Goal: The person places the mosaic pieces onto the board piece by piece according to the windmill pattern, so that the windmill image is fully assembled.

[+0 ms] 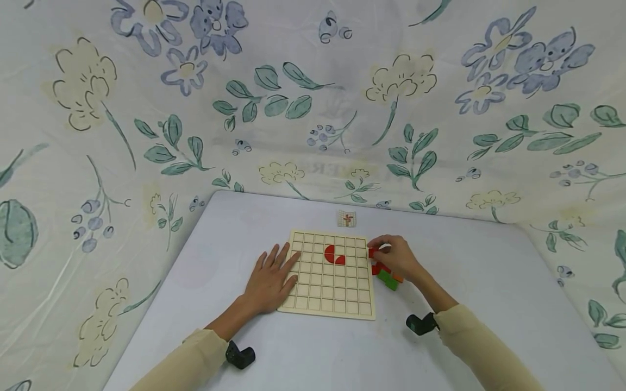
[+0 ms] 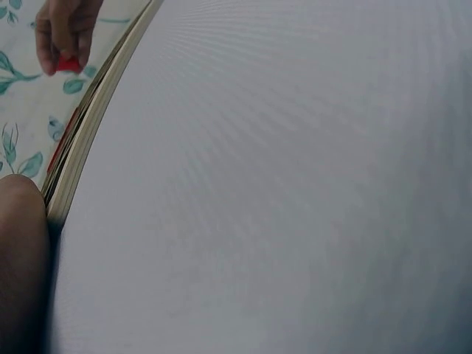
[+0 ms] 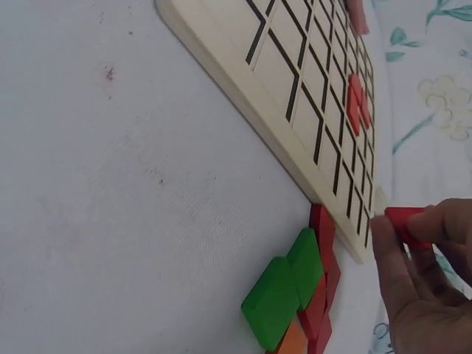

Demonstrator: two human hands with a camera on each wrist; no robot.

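A wooden grid board (image 1: pixel 318 298) lies flat on the white table, with a few red pieces (image 1: pixel 330 254) set in its upper middle squares. Spread fingers of my left hand (image 1: pixel 269 282) rest on the board's left edge. Beyond the right edge, my right hand (image 1: pixel 397 258) pinches a red block (image 3: pixel 405 223) between thumb and fingers, raised above the table. Close below that hand are loose red blocks (image 3: pixel 316 306), green blocks (image 3: pixel 273 302) and an orange block (image 3: pixel 293 339). In the left wrist view, the right hand (image 2: pixel 68 29) also shows with the red block.
A small printed card (image 1: pixel 346 219) with a reddish figure on a grid lies behind the board. Flowered cloth (image 1: pixel 313 108) hangs behind and beside the white table (image 1: pixel 220 244). Black wrist devices (image 1: pixel 240 355) sit at both sleeves.
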